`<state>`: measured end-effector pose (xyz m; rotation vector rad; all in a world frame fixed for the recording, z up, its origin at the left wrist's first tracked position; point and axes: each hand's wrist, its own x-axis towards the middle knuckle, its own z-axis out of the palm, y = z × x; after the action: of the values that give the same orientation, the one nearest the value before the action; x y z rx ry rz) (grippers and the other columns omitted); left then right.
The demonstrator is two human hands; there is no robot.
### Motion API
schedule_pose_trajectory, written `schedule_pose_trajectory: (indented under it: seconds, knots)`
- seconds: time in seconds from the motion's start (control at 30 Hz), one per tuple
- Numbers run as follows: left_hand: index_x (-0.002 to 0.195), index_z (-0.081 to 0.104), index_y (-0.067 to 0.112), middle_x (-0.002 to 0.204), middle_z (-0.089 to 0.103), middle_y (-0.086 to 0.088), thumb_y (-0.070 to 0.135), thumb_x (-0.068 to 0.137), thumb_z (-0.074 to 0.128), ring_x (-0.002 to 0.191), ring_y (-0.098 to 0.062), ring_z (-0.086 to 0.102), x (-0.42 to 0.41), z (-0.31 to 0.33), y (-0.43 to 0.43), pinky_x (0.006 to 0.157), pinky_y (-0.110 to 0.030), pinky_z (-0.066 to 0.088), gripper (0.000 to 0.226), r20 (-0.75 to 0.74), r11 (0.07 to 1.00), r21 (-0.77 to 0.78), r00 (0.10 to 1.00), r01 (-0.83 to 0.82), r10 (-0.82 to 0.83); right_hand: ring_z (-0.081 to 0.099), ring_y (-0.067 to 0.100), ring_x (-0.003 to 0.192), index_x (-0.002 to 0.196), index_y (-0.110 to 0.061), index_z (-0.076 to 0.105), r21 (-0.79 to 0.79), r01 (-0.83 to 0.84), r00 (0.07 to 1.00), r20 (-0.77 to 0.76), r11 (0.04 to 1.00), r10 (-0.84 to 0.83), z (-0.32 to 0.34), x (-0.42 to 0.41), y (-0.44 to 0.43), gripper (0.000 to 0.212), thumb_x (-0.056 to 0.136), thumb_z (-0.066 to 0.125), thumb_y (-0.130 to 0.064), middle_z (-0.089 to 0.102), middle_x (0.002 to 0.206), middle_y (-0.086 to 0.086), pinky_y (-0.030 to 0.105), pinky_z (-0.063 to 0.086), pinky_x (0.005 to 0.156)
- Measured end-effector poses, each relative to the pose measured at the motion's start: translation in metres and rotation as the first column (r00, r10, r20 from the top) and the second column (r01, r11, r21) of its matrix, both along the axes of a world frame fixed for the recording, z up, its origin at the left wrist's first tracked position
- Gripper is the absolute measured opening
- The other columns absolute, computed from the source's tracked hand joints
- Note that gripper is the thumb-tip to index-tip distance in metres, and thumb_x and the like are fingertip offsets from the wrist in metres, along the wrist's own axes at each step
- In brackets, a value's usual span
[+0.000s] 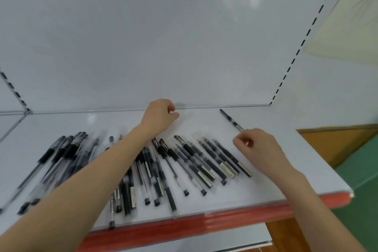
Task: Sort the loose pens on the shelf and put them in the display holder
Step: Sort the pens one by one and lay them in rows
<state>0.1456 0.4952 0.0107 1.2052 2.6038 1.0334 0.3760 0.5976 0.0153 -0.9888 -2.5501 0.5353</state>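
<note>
A spread of black loose pens (163, 165) lies across the white shelf (206, 125), filling the lower left and centre of the frame. Most of them point away from me at a slant, some overlapping; those at the far left are blurred. My left forearm (98, 174) crosses over the middle of the spread and hides several pens beneath it.

One single pen (231, 119) lies apart from the rest, right of centre, slanting from the back of the shelf toward my right hand.

The shelf has a red front edge (204, 223) along the bottom of the frame. A pale grey back panel (163, 47) rises behind it, filling the upper half, with a slotted upright (306, 35) running up the right side and another at the left edge. At lower right I see orange-brown wood (335, 143) and a green floor (360, 174).

My left hand (159, 115) reaches to the back of the shelf at centre frame, fingers curled loosely inward, its grip holding nothing that I can see. My right hand (255, 147) hovers right of centre, thumb and forefinger pinched close together at the near end of the single pen; whether its grip actually has that pen I cannot tell.
</note>
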Motion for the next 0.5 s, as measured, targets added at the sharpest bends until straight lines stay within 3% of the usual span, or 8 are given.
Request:
schedule_pose_trajectory:
  seconds: [0.1,0.2,0.33,0.43,0.5]
  knots:
    - [0.108,0.062,0.004,0.11,0.062,-0.012,0.022,0.087,0.06,0.102,-0.025,0.056,0.003,-0.003,0.012,0.088,-0.03,0.043,0.028,0.002,0.998,-0.041,0.999,0.042,-0.042,0.057,0.023,0.089,0.097,-0.011,0.064,0.045,0.069,0.998,-0.006,0.997,-0.069,0.003,-0.023,0.023,0.022,0.091,0.051,-0.029,0.059,0.098,0.006,0.032,0.044,0.076]
    - [0.112,0.061,0.004,0.112,0.061,-0.011,0.023,0.087,0.059,0.104,-0.025,0.056,0.007,-0.003,0.023,0.089,-0.03,0.042,0.031,-0.003,0.995,-0.073,0.997,0.071,-0.072,0.055,0.027,0.101,0.113,-0.01,0.057,0.032,0.155,0.981,0.11,0.987,-0.157,-0.001,-0.043,0.041,0.032,0.092,0.05,-0.034,0.056,0.114,0.01,0.033,0.043,0.078]
    - [0.107,0.064,0.001,0.111,0.063,-0.013,0.016,0.088,0.057,0.102,-0.026,0.057,0.007,-0.005,0.031,0.09,-0.032,0.045,0.025,-0.054,0.987,-0.121,0.992,0.103,-0.11,0.057,0.027,0.097,0.105,-0.01,0.059,0.033,0.169,0.965,0.2,0.985,-0.172,-0.009,-0.055,0.048,0.024,0.092,0.05,-0.028,0.06,0.109,0.009,0.028,0.037,0.069]
    - [0.104,0.064,0.002,0.11,0.063,-0.013,0.013,0.088,0.056,0.101,-0.025,0.057,0.004,-0.004,0.032,0.087,-0.03,0.044,0.021,-0.038,0.985,-0.118,0.99,0.128,-0.133,0.058,0.022,0.09,0.1,-0.011,0.062,-0.037,0.094,0.987,0.136,0.995,-0.088,-0.009,-0.052,0.045,0.018,0.091,0.05,-0.021,0.063,0.1,0.004,0.027,0.04,0.07]
    - [0.102,0.063,0.002,0.105,0.063,-0.011,0.012,0.088,0.058,0.092,-0.021,0.058,0.005,0.003,0.027,0.079,-0.024,0.043,0.019,0.037,0.991,-0.026,0.99,0.135,-0.134,0.056,0.014,0.076,0.093,-0.011,0.063,-0.167,0.026,0.999,-0.03,0.986,-0.031,-0.002,-0.045,0.036,0.014,0.09,0.052,-0.02,0.062,0.085,-0.001,0.026,0.04,0.068]
